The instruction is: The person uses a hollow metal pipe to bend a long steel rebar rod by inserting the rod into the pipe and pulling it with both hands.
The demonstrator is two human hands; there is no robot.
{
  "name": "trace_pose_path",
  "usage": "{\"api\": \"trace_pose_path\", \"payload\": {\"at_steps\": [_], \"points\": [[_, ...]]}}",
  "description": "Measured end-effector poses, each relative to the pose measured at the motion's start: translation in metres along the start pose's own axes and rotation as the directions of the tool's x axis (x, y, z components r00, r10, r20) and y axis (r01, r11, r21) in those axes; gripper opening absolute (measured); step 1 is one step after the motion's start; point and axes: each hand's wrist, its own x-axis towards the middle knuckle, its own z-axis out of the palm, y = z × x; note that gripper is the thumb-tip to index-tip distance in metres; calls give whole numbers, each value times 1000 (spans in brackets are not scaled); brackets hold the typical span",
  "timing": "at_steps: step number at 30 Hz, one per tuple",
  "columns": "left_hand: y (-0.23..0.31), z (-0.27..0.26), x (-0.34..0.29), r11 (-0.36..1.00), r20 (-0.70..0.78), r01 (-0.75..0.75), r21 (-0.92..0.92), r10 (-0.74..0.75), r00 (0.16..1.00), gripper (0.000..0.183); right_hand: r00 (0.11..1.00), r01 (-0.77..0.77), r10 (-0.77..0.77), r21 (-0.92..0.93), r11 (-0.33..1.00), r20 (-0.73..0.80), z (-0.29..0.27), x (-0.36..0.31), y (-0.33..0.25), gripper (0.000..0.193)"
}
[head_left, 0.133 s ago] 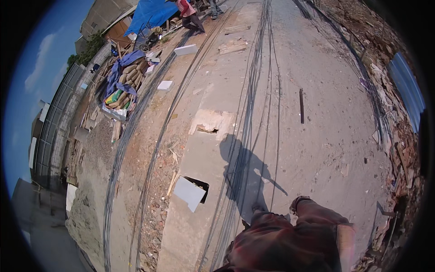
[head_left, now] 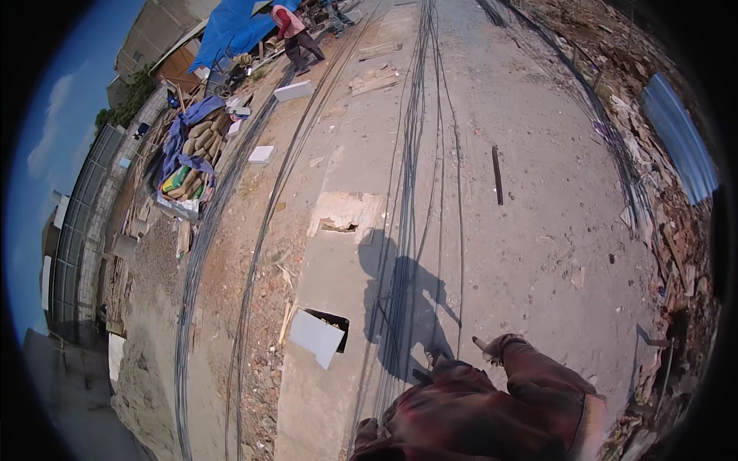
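My right hand (head_left: 503, 348), dark and partly covered by a red-and-black sleeve, is raised over the concrete roadway (head_left: 538, 269). It looks closed, and a short brown tip (head_left: 480, 343) sticks out on its left; whether that is a finger or a held thing is unclear. At the lower edge, left of my clothing, a dark shape looks like my left hand (head_left: 367, 432); its fingers cannot be made out. Long dark rods or cables (head_left: 406, 184) run along the road just left of my right hand, beneath my shadow (head_left: 407, 296).
A grey slab (head_left: 317, 338) lies tilted over a square hole (head_left: 339, 321). Ahead is a broken opening (head_left: 338, 226). A dark bar (head_left: 497, 175) lies rightward. Sacks (head_left: 201, 142) and a blue tarp (head_left: 231, 34) are far left, near a bending person (head_left: 290, 37). Rubble lines both sides.
The view has shifted, so the road and slab sit further left. My right hand has extended left, showing the brown tip; the dark shape at lower left has come into view.
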Motion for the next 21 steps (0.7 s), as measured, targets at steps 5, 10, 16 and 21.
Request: {"api": "trace_pose_path", "payload": {"at_steps": [5,10,16,21], "points": [[75,-48,59,898,125,-28,439,-31,992,39,979,-61,131,387,920,-158,33,-18,-2,38],[167,-49,120,824,184,-182,536,96,978,38,950,119,91,614,781,-300,58,-22,-37,33],[344,48,129,584,600,-599,548,225,768,41,914,24,307,791,611,-264,73,-8,-51,30],[448,78,225,258,562,-578,774,138,815,38,852,-27,444,825,564,-276,68,3,-65,34]]}}
